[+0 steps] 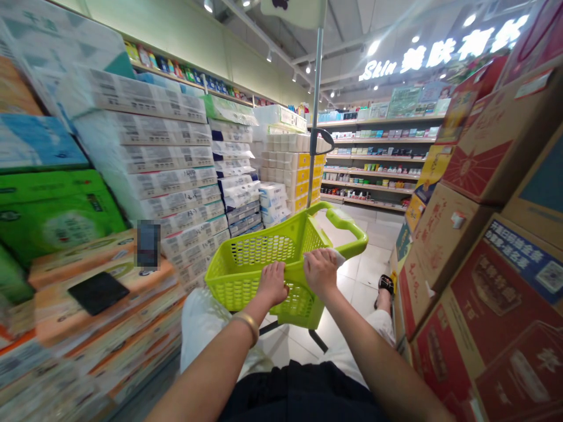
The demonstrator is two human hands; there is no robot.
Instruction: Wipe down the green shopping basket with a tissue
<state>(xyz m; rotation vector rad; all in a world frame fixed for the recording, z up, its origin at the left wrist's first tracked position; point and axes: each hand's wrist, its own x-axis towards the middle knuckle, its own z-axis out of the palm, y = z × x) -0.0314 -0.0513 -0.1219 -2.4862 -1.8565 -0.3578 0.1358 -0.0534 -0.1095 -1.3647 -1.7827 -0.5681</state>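
A lime-green shopping cart [246, 275] with perforated plastic sides stands right in front of me, turned sideways, its handle loop to the right. My left hand [272, 282] is closed over the near rim of its basket, fingers curled around the edge. To the right, my right hand [322, 271] presses on the rim near the base of the handle. A white wipe [338, 257] pokes out from under its fingers. Inside the basket, the visible part shows bare green plastic. A grey pole [314, 117] rises behind the cart.
Packs of tissue paper [171, 158] are stacked high on the left. On orange packs there lies a black flat object [99, 292], beside a blurred-out phone-shaped thing [148, 245]. Cardboard boxes [466, 234] line the right side. Shelves of small goods [373, 157] stand at the back.
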